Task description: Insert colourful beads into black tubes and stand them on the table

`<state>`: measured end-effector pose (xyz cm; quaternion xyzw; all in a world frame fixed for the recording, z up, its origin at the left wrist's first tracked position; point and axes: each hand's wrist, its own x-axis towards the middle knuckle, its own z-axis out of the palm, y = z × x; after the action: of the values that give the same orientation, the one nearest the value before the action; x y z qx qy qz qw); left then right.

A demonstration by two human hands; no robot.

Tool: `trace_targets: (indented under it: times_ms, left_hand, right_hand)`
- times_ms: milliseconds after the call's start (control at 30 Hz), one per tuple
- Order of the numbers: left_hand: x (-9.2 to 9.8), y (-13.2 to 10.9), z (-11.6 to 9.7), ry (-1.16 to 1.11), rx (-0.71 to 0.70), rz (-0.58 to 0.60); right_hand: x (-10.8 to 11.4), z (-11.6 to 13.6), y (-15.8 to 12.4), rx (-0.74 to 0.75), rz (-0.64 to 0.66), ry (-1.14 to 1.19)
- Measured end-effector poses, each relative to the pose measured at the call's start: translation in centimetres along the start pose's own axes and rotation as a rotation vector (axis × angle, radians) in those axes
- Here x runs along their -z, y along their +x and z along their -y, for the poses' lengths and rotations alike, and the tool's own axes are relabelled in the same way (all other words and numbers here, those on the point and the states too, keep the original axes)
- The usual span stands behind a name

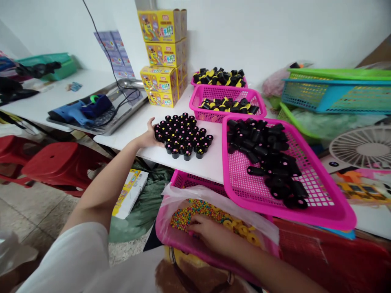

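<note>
My left hand (149,136) reaches out to the white table (210,160) and rests, fingers curved and apart, against the left side of a packed cluster of small upright black cups (183,136) with coloured beads inside. My right hand (210,232) lies low in front of me in a plastic-lined pink basket (171,236) full of tiny multicoloured candy beads (192,211) and yellow rings. Its fingers are curled down into the beads; what they grip is hidden.
A big pink tray (324,215) of loose black cups overhangs the table edge on the right. Two more pink baskets (207,95) with black-and-yellow caps stand behind. Stacked yellow boxes (163,57), a metal tray with a blue tool (77,112), red stools (58,162), a white fan (363,146).
</note>
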<state>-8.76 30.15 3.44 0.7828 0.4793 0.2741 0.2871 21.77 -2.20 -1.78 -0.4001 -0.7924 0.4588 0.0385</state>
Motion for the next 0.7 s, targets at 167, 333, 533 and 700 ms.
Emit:
trace_targets:
  times_ms: [167,333,533,700]
  left_hand:
    - [2.4,-0.9,2.2,0.005,0.056,-0.017]
    - [-1.2,-6.1,2.5,0.071,-0.174,-0.342]
    - [-8.7,-7.8,0.4,0.105,-0.224,-0.442]
    - [-10.2,-6.5,-1.5,0.174,-0.28,-0.568]
  right_hand:
    - [-0.6,-0.3,0.3,0.031,0.015,-0.05]
    - [-0.9,-0.9,-0.1,0.005,-0.011,-0.116]
    - [1.0,2.2,1.0,0.242,-0.435,0.072]
    - [4.2,4.4,7.9,0.225,-1.215,0.132]
